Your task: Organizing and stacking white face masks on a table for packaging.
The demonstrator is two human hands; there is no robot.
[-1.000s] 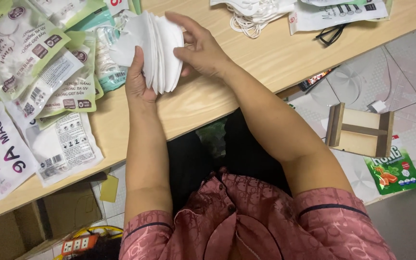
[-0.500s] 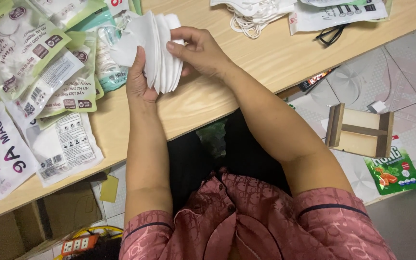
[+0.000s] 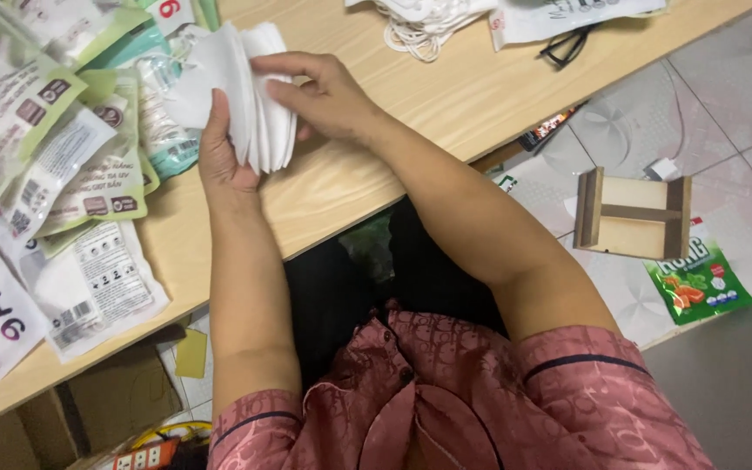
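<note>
Presently, the left hand grips a stack of white masks on edge above the table, while the right hand, at its right face, pinches the outer masks, packets lying left.

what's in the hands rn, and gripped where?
A stack of white masks, stood on edge over the table. The left hand grips its near end from the left side; the right hand holds the right side, fingers across the top edge.
</note>
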